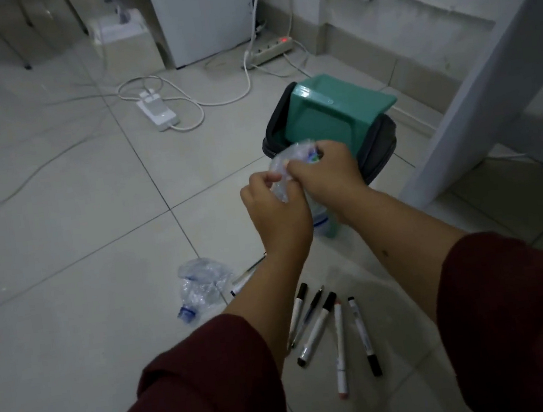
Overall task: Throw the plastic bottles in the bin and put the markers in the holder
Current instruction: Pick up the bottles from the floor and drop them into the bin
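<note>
Just in front of the grey bin with green swing lid (337, 110), the left hand (277, 212) and right hand (322, 171) both close their fingers on a crumpled clear plastic bottle (284, 169), probably squeezing it to fit inside.

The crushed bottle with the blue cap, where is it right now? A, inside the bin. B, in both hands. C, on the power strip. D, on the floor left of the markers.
D: the crushed bottle lies on the floor, left of the markers.
</note>
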